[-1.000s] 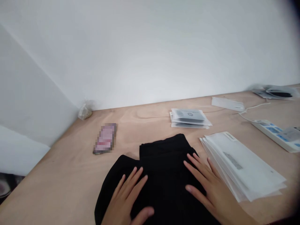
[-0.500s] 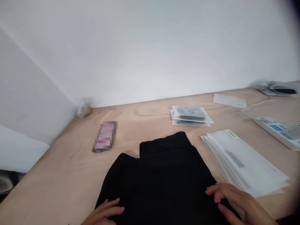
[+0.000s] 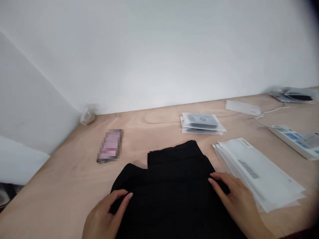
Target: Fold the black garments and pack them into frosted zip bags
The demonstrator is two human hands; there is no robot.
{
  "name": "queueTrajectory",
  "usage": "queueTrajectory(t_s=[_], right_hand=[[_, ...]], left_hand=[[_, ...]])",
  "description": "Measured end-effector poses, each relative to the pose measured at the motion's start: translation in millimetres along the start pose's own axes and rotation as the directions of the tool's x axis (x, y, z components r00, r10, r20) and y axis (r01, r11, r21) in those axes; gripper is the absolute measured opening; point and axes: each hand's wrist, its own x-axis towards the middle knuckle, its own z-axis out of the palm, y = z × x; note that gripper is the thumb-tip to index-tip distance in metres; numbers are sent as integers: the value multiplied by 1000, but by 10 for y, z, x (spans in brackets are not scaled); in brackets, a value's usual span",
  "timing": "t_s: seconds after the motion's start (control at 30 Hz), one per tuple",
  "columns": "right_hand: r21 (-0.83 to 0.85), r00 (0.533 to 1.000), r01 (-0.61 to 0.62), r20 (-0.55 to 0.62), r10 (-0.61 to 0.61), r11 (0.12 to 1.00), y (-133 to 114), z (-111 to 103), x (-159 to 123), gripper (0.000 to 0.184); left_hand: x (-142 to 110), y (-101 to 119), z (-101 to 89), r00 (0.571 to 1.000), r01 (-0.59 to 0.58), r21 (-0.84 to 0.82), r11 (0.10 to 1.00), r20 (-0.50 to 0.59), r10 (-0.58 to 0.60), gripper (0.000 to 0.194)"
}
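**Both hands pinched the side edges of a black folded garment (image 3: pixel 171 192)**

The garment lay on a plywood surface (image 3: pixel 62 176), in the middle of the near part and running out of view past the bottom of the head camera's picture. Its long axis pointed straight away from the person, toward the far edge by the wall (image 3: pixel 149 49). Its far end was stepped: a narrower layer stood beyond a wider one on the left.

The left hand (image 3: pixel 106 212) was at the garment's left edge, its fingers curled around a fold of the cloth. The right hand (image 3: pixel 236 196) was at the right edge, its fingertips gathering a small fold. The two hands were well apart, with the width of the garment between them, and each was clamped on its own edge.

Just beyond the right hand lay a fanned stack of translucent white sleeves (image 3: pixel 256 172), its long side slanting toward the right edge. Toward the far edge sat a smaller pile of packets in clear sleeves (image 3: pixel 201 123), with a single white sleeve (image 3: pixel 243 108) farther right. A white power strip (image 3: pixel 291 141) and its cable (image 3: pixel 271 116) lay by the right edge, with more packets (image 3: pixel 291 94) in the far right corner. To the left were a pixelated phone (image 3: pixel 109 146) and, in the far left corner, a small crumpled plastic bag (image 3: pixel 87 118).
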Motion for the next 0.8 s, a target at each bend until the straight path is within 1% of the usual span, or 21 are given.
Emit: queueTrajectory(t_s=[0.07, 0.17, 0.23, 0.27, 0.3, 0.33, 0.37, 0.4, 0.43, 0.5, 0.53, 0.57, 0.6, 0.67, 0.73, 0.8], right_hand=[[-30, 999, 34, -39, -35, 999, -24, -37, 33, 21], [-56, 984, 101, -141, -108, 993, -109, -129, 65, 20], [-16, 971, 146, -189, -146, 989, -217, -178, 56, 17], [23, 969, 170, -184, -162, 985, -288, -189, 41, 16], [66, 971, 198, -150, -186, 978, -370, -187, 23, 16], [103, 970, 234, -91, -225, 967, -460, -172, 2, 17], [127, 960, 278, -15, -278, 952, -557, -145, -17, 20], [138, 936, 334, 74, -345, 933, -655, -108, -35, 25], [141, 894, 396, 165, -416, 907, -750, -62, -48, 31], [153, 779, 514, 329, -534, 844, -919, 43, -64, 44], [165, 722, 555, 390, -571, 815, -985, 97, -67, 49], [181, 676, 579, 438, -593, 795, -1036, 148, -68, 52], [197, 643, 586, 477, -599, 786, -1073, 196, -68, 53], [221, 611, 564, 536, -582, 796, -1109, 272, -71, 55], [233, 598, 532, 577, -556, 814, -1112, 321, -80, 57], [233, 597, 511, 595, -537, 827, -1104, 345, -91, 58]], left_hand=[[-3, 31, -5, 1000, 9, -14, 1000, -26, -9, 40], [-38, 75, -35, 992, 29, -65, 997, -121, -37, 41], [-81, 83, -60, 970, 92, -100, 991, -214, -112, 44], [-107, 76, -71, 955, 139, -120, 983, -248, -166, 46], [-136, 59, -81, 936, 194, -140, 971, -271, -226, 48], [-166, 33, -89, 914, 254, -164, 953, -282, -292, 50], [-196, -2, -94, 897, 306, -194, 932, -269, -351, 51], [-225, -42, -98, 887, 343, -222, 913, -244, -392, 53], [-253, -86, -100, 885, 366, -243, 898, -210, -417, 54], [-297, -166, -103, 887, 390, -265, 882, -150, -437, 54], [-313, -199, -106, 890, 394, -268, 879, -128, -438, 54], [-325, -224, -110, 889, 400, -266, 877, -121, -442, 55], [-332, -242, -115, 885, 408, -265, 874, -120, -450, 55], [-340, -261, -128, 884, 414, -271, 869, -109, -455, 56], [-346, -267, -139, 891, 408, -285, 867, -81, -446, 54], [-353, -267, -144, 896, 408, -313, 858, -42, -442, 51]])
